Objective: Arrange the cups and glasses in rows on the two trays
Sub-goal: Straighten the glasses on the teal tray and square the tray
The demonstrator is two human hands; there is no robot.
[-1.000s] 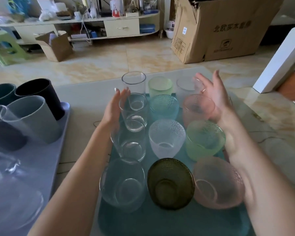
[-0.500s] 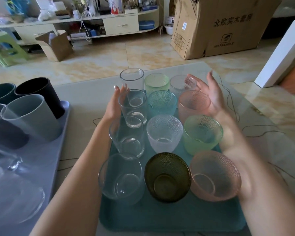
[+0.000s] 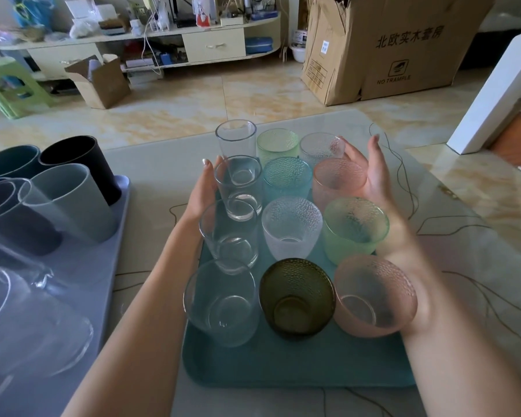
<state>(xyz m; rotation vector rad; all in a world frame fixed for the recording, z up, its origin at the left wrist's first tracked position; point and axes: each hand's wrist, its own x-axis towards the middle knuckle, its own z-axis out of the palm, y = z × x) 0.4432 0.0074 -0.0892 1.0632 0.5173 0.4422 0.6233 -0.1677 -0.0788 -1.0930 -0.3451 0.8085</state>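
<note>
Fingers (image 3: 206,173) of our left hand (image 3: 200,192) lie straight and together against the left column of smooth clear glasses (image 3: 238,188); left of them, matte plastic cups (image 3: 73,200) crowd the grey tray (image 3: 115,236), with bare tabletop between. Dimpled coloured glasses (image 3: 286,179) fill the teal tray (image 3: 283,365) between our hands. Our right hand (image 3: 370,176), fingers straight and slightly spread, cups the pink glass (image 3: 337,179) by the tray's right edge.

Teal tray (image 3: 283,368), olive dimpled glass (image 3: 297,296)
</note>
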